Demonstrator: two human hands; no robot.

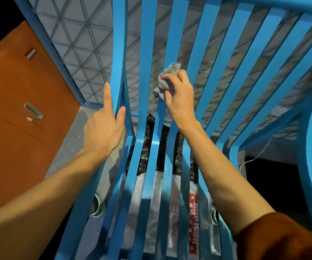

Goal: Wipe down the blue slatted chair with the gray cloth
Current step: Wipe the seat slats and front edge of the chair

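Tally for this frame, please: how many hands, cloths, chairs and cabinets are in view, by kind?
Hands: 2, the left hand and the right hand
Gray cloth: 1
Blue slatted chair: 1
Orange cabinet: 1
Total: 5

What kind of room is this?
Likely a dormitory or bedroom: a quilted gray mattress behind the blue slatted chair, and an orange metal locker beside it.
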